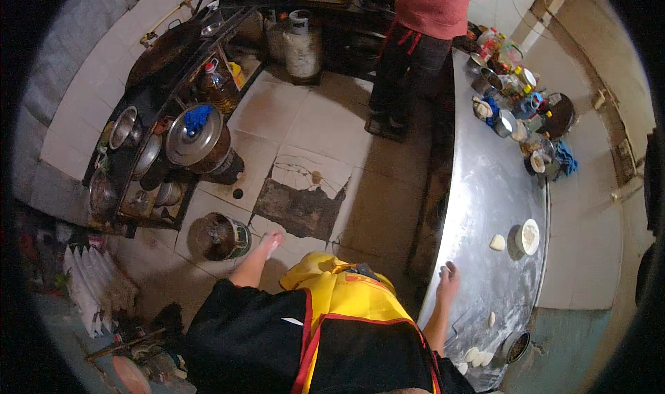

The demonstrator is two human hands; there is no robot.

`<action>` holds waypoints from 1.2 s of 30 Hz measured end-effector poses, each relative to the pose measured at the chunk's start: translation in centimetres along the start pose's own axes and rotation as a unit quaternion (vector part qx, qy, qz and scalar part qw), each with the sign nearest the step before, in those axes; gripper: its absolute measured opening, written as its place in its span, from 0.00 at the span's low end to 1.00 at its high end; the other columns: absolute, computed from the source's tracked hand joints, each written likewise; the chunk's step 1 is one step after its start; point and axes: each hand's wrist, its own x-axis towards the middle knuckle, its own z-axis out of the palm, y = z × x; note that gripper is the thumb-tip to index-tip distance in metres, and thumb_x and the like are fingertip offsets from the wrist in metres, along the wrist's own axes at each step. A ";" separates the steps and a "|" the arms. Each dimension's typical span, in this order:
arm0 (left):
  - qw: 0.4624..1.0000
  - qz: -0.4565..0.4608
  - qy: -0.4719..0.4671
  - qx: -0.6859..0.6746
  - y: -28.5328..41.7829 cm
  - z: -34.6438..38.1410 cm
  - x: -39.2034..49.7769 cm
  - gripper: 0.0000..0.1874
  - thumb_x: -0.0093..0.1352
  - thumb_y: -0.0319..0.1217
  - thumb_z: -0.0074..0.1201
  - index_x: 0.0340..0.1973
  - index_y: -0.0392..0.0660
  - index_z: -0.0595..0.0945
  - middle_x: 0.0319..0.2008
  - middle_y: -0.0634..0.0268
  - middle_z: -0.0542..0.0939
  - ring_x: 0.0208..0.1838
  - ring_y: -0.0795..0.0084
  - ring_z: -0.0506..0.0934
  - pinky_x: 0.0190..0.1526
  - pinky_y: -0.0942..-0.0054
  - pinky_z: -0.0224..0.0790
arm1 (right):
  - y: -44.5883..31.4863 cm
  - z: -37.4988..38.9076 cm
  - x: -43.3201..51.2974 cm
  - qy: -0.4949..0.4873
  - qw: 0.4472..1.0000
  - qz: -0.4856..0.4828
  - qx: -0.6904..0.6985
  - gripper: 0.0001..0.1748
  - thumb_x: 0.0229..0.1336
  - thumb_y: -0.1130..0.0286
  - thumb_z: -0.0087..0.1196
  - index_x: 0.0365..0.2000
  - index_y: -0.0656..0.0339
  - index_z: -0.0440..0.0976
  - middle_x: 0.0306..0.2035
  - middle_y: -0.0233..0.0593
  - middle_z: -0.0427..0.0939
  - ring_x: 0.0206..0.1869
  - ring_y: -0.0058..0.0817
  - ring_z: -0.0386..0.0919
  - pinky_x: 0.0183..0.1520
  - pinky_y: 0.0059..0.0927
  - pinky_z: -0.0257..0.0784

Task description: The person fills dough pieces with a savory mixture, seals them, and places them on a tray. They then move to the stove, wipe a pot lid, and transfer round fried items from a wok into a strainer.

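My left hand (272, 239) hangs over the tiled floor, pale with what looks like flour, its fingers loose and nothing visible in them. To its left stands a bucket (240, 238) with dark contents. My right hand (449, 278) is at the near edge of a metal-topped table (483, 196), thumb and fingers slightly apart, holding nothing I can see. Whether it touches the metal I cannot tell. Beyond it on the tabletop lie a pale dough piece (497, 242) and a white bowl (530, 236). Several flattened dough pieces (478, 357) rest farther down, beside a dark-filled bowl (518, 346).
Another person (431, 9) stands at the far counter. Bottles and bowls (511, 103) crowd the table's far end. A lidded pot (193, 134) stands by the left counter, a gas cylinder (301, 53) at the back. Broken floor tiles (298, 207) lie ahead.
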 end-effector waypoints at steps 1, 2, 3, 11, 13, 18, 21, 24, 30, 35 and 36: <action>0.998 -0.027 0.040 -0.049 -1.5 -0.8 0.6 0.13 0.75 0.36 0.42 0.38 0.41 0.78 0.29 0.70 0.75 0.31 0.78 0.72 0.33 0.74 0.65 | -1.3 1.1 1.0 -0.053 0.998 0.003 -0.014 0.19 0.61 0.72 0.52 0.52 0.70 0.71 0.48 0.48 0.78 0.49 0.33 0.77 0.52 0.31 0.72; 0.984 -0.050 -0.091 -0.144 -2.9 -3.0 1.1 0.14 0.75 0.38 0.42 0.33 0.43 0.76 0.26 0.69 0.73 0.27 0.77 0.70 0.30 0.73 0.63 | -2.5 2.9 2.1 -0.083 0.996 -0.006 0.016 0.19 0.61 0.72 0.52 0.51 0.69 0.72 0.47 0.47 0.79 0.48 0.32 0.77 0.52 0.31 0.72; 0.954 -0.089 -0.186 -0.218 -4.6 -4.8 1.1 0.17 0.75 0.40 0.41 0.27 0.45 0.74 0.23 0.68 0.71 0.24 0.75 0.67 0.27 0.71 0.61 | -3.5 4.4 3.4 -0.113 0.992 -0.016 0.046 0.18 0.61 0.71 0.53 0.51 0.68 0.72 0.46 0.46 0.79 0.48 0.31 0.78 0.52 0.31 0.72; 0.992 -0.124 0.022 -0.005 -12.8 -3.1 -5.7 0.16 0.74 0.42 0.44 0.27 0.47 0.72 0.21 0.66 0.70 0.22 0.70 0.66 0.25 0.68 0.60 | -8.0 14.1 16.3 -0.294 0.948 -0.072 -0.094 0.22 0.62 0.61 0.54 0.48 0.71 0.72 0.40 0.54 0.80 0.43 0.42 0.80 0.44 0.37 0.74; 0.987 -0.155 0.021 -0.043 -10.3 -0.6 -5.0 0.15 0.74 0.41 0.45 0.28 0.47 0.73 0.22 0.66 0.70 0.23 0.70 0.67 0.26 0.68 0.61 | -8.9 18.1 20.2 -0.349 0.915 -0.101 -0.175 0.19 0.60 0.59 0.55 0.44 0.64 0.74 0.42 0.54 0.79 0.46 0.51 0.77 0.46 0.43 0.72; 0.986 -0.149 0.005 -0.074 -2.4 6.1 -0.6 0.13 0.73 0.41 0.47 0.31 0.47 0.74 0.24 0.65 0.72 0.26 0.69 0.69 0.29 0.67 0.63 | -12.2 27.8 29.1 -0.437 0.870 -0.183 -0.137 0.21 0.59 0.59 0.54 0.46 0.64 0.74 0.41 0.55 0.79 0.46 0.53 0.77 0.48 0.47 0.72; 0.988 -0.131 -0.006 -0.078 2.5 9.1 2.5 0.12 0.73 0.41 0.48 0.33 0.47 0.75 0.26 0.65 0.73 0.27 0.69 0.70 0.31 0.67 0.64 | -13.9 33.4 33.1 -0.465 0.839 -0.230 -0.167 0.21 0.58 0.58 0.54 0.44 0.63 0.75 0.40 0.56 0.79 0.45 0.53 0.77 0.47 0.48 0.72; 0.989 -0.114 -0.006 -0.089 7.2 11.0 5.4 0.12 0.72 0.41 0.49 0.34 0.46 0.75 0.27 0.65 0.73 0.29 0.68 0.71 0.32 0.67 0.65 | -14.3 35.7 36.5 -0.507 0.810 -0.216 -0.199 0.21 0.56 0.56 0.55 0.43 0.62 0.76 0.39 0.57 0.79 0.44 0.54 0.77 0.47 0.48 0.72; 0.977 -0.121 0.059 -0.165 10.6 9.8 8.5 0.11 0.71 0.41 0.51 0.38 0.46 0.77 0.30 0.65 0.75 0.32 0.68 0.73 0.36 0.66 0.67 | -13.7 35.8 40.8 -0.484 0.847 -0.158 -0.153 0.21 0.54 0.61 0.58 0.43 0.66 0.77 0.42 0.54 0.80 0.45 0.47 0.79 0.48 0.42 0.73; 0.949 -0.171 0.052 -0.259 12.1 6.4 13.7 0.13 0.70 0.41 0.54 0.43 0.46 0.77 0.35 0.64 0.77 0.38 0.66 0.75 0.43 0.64 0.69 | -9.9 33.9 43.5 -0.378 0.904 -0.056 -0.194 0.18 0.59 0.67 0.56 0.46 0.68 0.75 0.41 0.49 0.80 0.46 0.38 0.80 0.47 0.36 0.73; 0.952 -0.176 0.045 -0.246 12.7 5.9 14.9 0.15 0.70 0.41 0.54 0.45 0.46 0.76 0.37 0.63 0.77 0.40 0.66 0.75 0.45 0.64 0.69 | -8.8 33.1 44.0 -0.372 0.913 0.035 -0.163 0.17 0.59 0.67 0.56 0.45 0.68 0.75 0.40 0.49 0.80 0.43 0.38 0.80 0.44 0.37 0.74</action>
